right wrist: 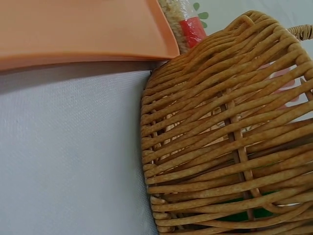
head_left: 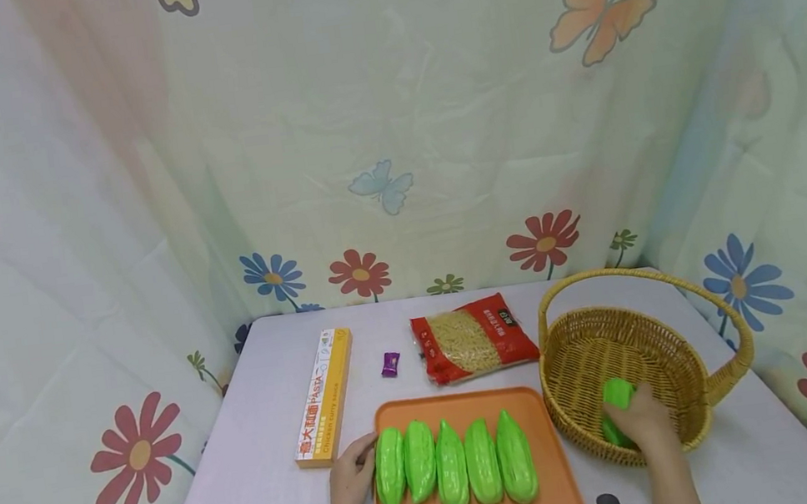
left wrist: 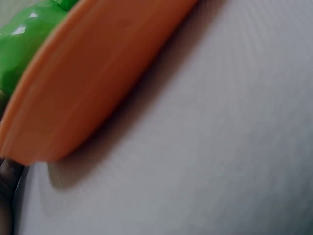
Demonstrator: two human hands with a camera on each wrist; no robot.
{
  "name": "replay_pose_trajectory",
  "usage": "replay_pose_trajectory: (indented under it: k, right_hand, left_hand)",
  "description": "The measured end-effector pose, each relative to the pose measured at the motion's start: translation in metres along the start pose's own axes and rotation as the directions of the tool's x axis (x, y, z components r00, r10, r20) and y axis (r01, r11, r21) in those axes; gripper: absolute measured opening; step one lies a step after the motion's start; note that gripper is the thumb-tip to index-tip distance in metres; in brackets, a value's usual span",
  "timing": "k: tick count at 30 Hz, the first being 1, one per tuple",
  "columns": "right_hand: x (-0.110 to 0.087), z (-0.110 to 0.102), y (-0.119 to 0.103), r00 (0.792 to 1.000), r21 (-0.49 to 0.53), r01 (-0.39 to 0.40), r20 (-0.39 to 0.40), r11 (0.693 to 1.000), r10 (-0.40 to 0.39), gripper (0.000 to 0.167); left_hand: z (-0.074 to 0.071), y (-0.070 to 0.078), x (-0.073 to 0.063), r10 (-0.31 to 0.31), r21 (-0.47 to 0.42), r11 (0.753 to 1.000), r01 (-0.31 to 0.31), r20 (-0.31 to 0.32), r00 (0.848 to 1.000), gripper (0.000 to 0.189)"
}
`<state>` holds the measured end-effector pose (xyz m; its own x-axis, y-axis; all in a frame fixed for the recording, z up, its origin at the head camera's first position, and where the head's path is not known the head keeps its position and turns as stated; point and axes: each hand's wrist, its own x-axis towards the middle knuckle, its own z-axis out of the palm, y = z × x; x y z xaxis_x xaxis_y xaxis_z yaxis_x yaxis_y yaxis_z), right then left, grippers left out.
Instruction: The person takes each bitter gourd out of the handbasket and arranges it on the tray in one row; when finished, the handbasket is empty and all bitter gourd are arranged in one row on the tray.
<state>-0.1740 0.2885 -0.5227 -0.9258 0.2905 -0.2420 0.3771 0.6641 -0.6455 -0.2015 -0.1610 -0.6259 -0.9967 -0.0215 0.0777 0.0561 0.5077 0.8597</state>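
An orange tray (head_left: 551,469) lies on the table with several glossy green ridged gourds (head_left: 451,466) in a row on it. My left hand (head_left: 351,479) grips the tray's left rim, close to the leftmost gourd. In the left wrist view the tray's side (left wrist: 98,83) fills the upper left, and only bits of fingers show. My right hand (head_left: 646,415) reaches into a wicker basket (head_left: 582,348) and holds another green gourd (head_left: 619,392) low inside it. The right wrist view shows the basket's woven wall (right wrist: 230,122), with green faintly visible through the gaps.
Behind the tray lie a red bag of pasta (head_left: 463,341) and a small purple wrapped candy (head_left: 390,364). A yellow and white pasta box (head_left: 325,396) lies at the left. The basket's tall handle (head_left: 734,329) arches over it, and its wall stands close beside the tray.
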Motion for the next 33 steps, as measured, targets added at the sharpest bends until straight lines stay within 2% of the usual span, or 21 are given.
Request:
replay_pose_trajectory:
  k: [5, 12, 17, 23, 29, 33]
  right_hand:
    - [0.001, -0.001, 0.001, 1.0, 0.024, 0.026, 0.006, 0.999, -0.027, 0.079]
    - [-0.001, -0.002, -0.001, 0.998, 0.177, 0.038, 0.041, 0.983, -0.046, 0.087]
    - [-0.003, -0.002, -0.004, 0.995, 0.246, 0.076, 0.041, 0.966, -0.089, 0.084]
    - [-0.005, 0.0, -0.008, 0.991, 0.287, 0.106, 0.046, 0.952, -0.125, 0.08]
    - [-0.009, -0.003, -0.015, 0.99, 0.309, 0.111, 0.043, 0.944, -0.131, 0.082]
    - [-0.013, -0.005, -0.02, 0.99, 0.338, 0.114, 0.042, 0.934, -0.136, 0.082]
  left_hand:
    - [0.0, -0.002, 0.0, -0.004, 0.001, 1.0, 0.004, 0.0, 1.0, 0.027]
    - [0.0, -0.001, 0.0, -0.014, -0.009, 1.0, 0.014, -0.003, 1.0, 0.027]
    - [-0.001, 0.0, 0.0, -0.022, -0.011, 1.0, 0.022, 0.003, 1.0, 0.027]
    - [0.001, -0.002, 0.0, -0.014, -0.004, 1.0, 0.014, 0.0, 1.0, 0.027]
    - [0.002, -0.001, 0.0, -0.037, -0.021, 0.999, 0.037, 0.014, 0.999, 0.027]
    - [0.002, -0.001, 0.0, -0.03, -0.014, 0.999, 0.031, 0.012, 0.999, 0.027]
